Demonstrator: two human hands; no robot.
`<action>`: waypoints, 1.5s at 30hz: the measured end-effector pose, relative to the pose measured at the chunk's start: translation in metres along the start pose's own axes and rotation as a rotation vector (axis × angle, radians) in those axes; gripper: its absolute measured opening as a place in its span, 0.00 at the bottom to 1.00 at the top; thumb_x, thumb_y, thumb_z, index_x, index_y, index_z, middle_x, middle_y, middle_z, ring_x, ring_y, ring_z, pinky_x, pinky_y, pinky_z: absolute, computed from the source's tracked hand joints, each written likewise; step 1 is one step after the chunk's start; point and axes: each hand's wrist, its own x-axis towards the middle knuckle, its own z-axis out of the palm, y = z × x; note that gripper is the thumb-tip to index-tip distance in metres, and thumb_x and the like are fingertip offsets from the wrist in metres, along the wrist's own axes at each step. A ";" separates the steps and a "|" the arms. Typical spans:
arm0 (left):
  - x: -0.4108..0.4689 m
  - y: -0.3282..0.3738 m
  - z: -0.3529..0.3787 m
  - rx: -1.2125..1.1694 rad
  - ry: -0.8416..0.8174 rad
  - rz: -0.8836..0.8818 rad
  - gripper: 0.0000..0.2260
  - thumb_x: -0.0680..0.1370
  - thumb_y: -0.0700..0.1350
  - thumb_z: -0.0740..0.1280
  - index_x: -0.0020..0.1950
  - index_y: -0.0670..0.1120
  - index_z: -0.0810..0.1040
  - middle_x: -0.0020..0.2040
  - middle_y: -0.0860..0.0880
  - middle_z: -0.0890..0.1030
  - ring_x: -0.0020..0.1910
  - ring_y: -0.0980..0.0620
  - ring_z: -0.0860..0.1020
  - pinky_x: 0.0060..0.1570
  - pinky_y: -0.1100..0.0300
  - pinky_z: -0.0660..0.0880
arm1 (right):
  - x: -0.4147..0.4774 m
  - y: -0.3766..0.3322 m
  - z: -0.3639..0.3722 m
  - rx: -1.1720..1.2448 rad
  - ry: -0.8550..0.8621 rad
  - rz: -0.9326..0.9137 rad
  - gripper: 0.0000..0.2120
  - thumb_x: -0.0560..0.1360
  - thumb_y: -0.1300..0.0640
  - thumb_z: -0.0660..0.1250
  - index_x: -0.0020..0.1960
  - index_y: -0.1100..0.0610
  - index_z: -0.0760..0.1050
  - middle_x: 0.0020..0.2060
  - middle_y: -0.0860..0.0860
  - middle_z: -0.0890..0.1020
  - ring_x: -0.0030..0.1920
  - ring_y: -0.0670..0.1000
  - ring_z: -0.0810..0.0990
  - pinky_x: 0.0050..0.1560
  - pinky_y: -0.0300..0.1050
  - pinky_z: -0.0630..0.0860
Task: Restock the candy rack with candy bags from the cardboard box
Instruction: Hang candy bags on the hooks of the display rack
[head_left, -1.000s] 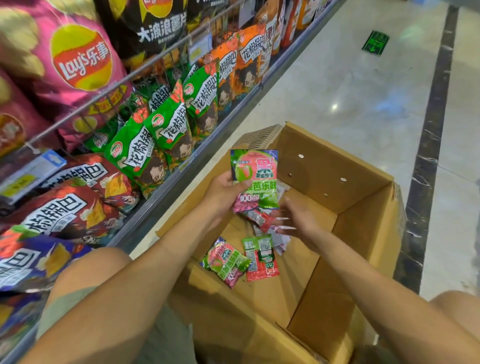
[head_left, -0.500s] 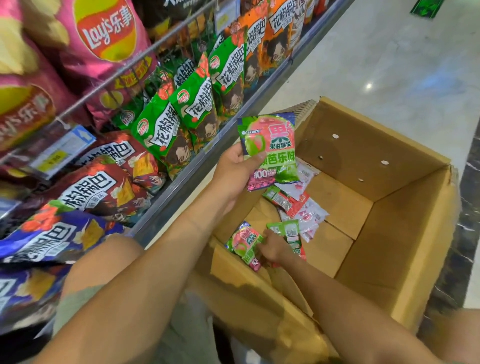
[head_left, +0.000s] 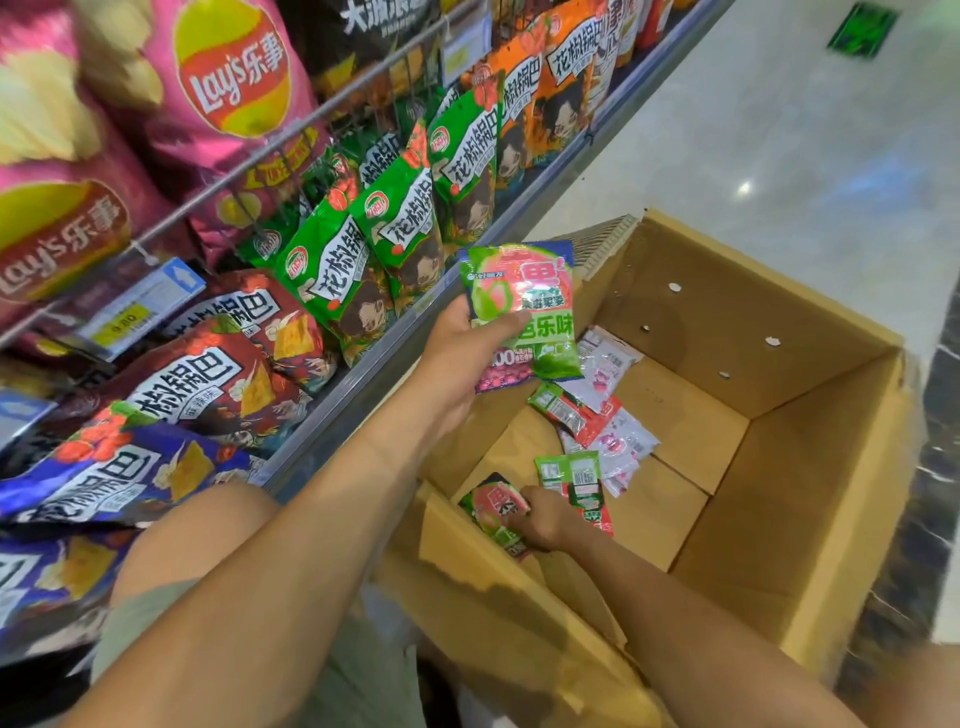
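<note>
Shop floor: pale polished tiles (head_left: 779, 130) ran beside the snack shelf (head_left: 363, 270); the cardboard box (head_left: 727, 322) stood open against it, close for reaching.
Left hand: my left hand (head_left: 457, 358) held a guava candy bag (head_left: 524, 296) above the box, thumb pressed over its front and a pink bag behind, I think to gather several.
Right hand: my right hand (head_left: 545, 519) was low inside the box, fingers curled on another green candy bag (head_left: 491, 506).
Remaining: loose candy bags (head_left: 597, 415) lay on the box bottom.

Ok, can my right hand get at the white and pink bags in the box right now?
Probably yes. The right hand is down inside the open cardboard box, gripping a green and pink bag; the white and pink bags lie just beyond it, uncovered from above.
</note>
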 end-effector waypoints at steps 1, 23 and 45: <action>0.001 0.000 0.000 0.011 0.004 0.010 0.14 0.79 0.36 0.72 0.64 0.44 0.79 0.58 0.42 0.87 0.56 0.41 0.86 0.60 0.39 0.81 | -0.002 0.003 -0.005 0.029 0.015 -0.011 0.18 0.80 0.44 0.66 0.61 0.57 0.78 0.55 0.55 0.83 0.54 0.55 0.81 0.49 0.45 0.73; -0.159 0.158 0.046 0.165 0.164 -0.087 0.10 0.80 0.38 0.72 0.58 0.52 0.82 0.52 0.53 0.88 0.54 0.49 0.87 0.53 0.52 0.82 | -0.255 -0.077 -0.224 0.623 0.234 0.207 0.13 0.82 0.45 0.66 0.63 0.50 0.77 0.54 0.48 0.86 0.52 0.49 0.84 0.55 0.48 0.80; -0.451 0.376 0.150 0.097 0.479 -0.018 0.13 0.80 0.37 0.73 0.58 0.54 0.78 0.54 0.52 0.87 0.49 0.56 0.86 0.45 0.61 0.82 | -0.591 -0.256 -0.396 0.791 0.241 -0.157 0.09 0.82 0.52 0.68 0.62 0.50 0.79 0.51 0.45 0.87 0.50 0.46 0.86 0.49 0.42 0.79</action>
